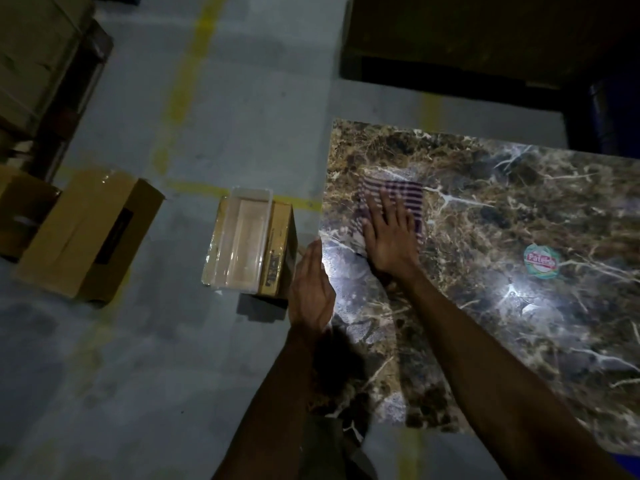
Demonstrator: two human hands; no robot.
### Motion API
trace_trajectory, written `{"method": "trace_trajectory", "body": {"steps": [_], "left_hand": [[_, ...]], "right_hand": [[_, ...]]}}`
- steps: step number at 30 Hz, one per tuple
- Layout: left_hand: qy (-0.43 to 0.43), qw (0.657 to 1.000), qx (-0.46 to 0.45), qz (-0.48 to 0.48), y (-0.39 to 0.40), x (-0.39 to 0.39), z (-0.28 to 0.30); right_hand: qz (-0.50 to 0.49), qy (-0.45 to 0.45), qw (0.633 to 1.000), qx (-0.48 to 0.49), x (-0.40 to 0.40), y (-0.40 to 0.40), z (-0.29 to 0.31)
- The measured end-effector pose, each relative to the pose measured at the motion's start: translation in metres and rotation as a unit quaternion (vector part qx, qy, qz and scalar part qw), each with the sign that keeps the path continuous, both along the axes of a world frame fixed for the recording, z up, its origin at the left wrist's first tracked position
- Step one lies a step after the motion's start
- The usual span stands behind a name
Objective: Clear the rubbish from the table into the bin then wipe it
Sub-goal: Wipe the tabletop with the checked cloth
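My right hand (389,237) lies flat with straight fingers on a purple and white striped cloth (408,195), pressing it onto the dark marble table (502,341) near the table's left edge. My left hand (311,289) is held flat and upright just off that left edge, fingers straight, holding nothing. A round green and red sticker or lid (542,261) lies on the table to the right of the cloth. On the floor left of the table stands a cardboard box with a clear plastic tray on top (246,244).
A bigger open cardboard box (90,233) lies on the grey floor further left. Stacked cartons on a pallet (41,64) stand at the top left. A dark piece of furniture (485,46) is behind the table. Yellow lines mark the floor.
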State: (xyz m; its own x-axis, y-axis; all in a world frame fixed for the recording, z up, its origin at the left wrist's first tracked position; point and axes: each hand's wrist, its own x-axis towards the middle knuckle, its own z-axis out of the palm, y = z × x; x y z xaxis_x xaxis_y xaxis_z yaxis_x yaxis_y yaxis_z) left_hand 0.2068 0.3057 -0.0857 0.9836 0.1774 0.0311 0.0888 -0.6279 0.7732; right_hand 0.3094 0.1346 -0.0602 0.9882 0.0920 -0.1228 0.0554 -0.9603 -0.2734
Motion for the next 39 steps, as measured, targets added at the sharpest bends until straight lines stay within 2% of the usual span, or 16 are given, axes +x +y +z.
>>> {"method": "trace_trajectory", "body": {"steps": [2, 4, 8, 11, 14, 16, 19, 23, 25, 27, 30, 32, 36, 39], "left_hand": [[-0.010, 1.000, 0.001, -0.003, 0.001, -0.001, -0.006], [-0.008, 1.000, -0.017, 0.005, 0.003, 0.000, -0.011], [0.004, 0.999, -0.047, 0.001, 0.006, 0.000, -0.014], [0.032, 0.998, -0.058, 0.000, 0.009, 0.010, -0.013], [0.042, 0.998, -0.043, -0.013, 0.008, 0.038, -0.008], [0.039, 0.999, -0.024, -0.020, 0.006, 0.059, -0.009], [0.049, 0.998, -0.030, -0.014, 0.004, 0.078, -0.010], [0.057, 0.998, -0.037, -0.008, 0.004, 0.077, -0.010], [0.044, 0.998, -0.050, 0.018, 0.003, 0.084, -0.007], [0.039, 0.996, -0.062, 0.058, 0.000, 0.099, 0.000], [0.036, 0.992, -0.073, 0.095, -0.006, 0.120, 0.007], [0.028, 0.992, -0.067, 0.104, -0.010, 0.125, 0.010], [0.021, 0.995, -0.038, 0.088, -0.014, 0.120, 0.007], [0.013, 0.998, 0.028, 0.060, -0.013, 0.123, 0.000]], "right_hand": [[-0.001, 0.003, 1.000, -0.010, 0.022, 0.024, 0.001], [0.047, -0.003, 0.999, -0.009, 0.021, 0.041, 0.000], [0.139, -0.007, 0.990, -0.020, -0.032, 0.019, -0.002], [0.081, 0.016, 0.997, -0.006, -0.039, -0.011, 0.004], [0.002, 0.006, 1.000, -0.004, 0.003, -0.011, 0.000], [-0.016, 0.002, 1.000, -0.009, 0.034, 0.008, -0.001], [0.022, -0.006, 1.000, -0.013, 0.043, 0.037, -0.002], [0.159, -0.008, 0.987, -0.025, 0.003, 0.023, -0.004], [0.137, -0.005, 0.990, -0.022, 0.004, 0.004, -0.003], [0.074, -0.010, 0.997, -0.016, 0.025, 0.000, -0.003], [0.005, -0.013, 1.000, -0.014, 0.065, 0.026, -0.002], [0.018, -0.017, 1.000, -0.016, 0.073, 0.044, -0.004], [0.145, -0.024, 0.989, -0.031, 0.039, 0.024, -0.010], [0.120, -0.001, 0.993, -0.020, 0.035, -0.009, -0.006]]}}
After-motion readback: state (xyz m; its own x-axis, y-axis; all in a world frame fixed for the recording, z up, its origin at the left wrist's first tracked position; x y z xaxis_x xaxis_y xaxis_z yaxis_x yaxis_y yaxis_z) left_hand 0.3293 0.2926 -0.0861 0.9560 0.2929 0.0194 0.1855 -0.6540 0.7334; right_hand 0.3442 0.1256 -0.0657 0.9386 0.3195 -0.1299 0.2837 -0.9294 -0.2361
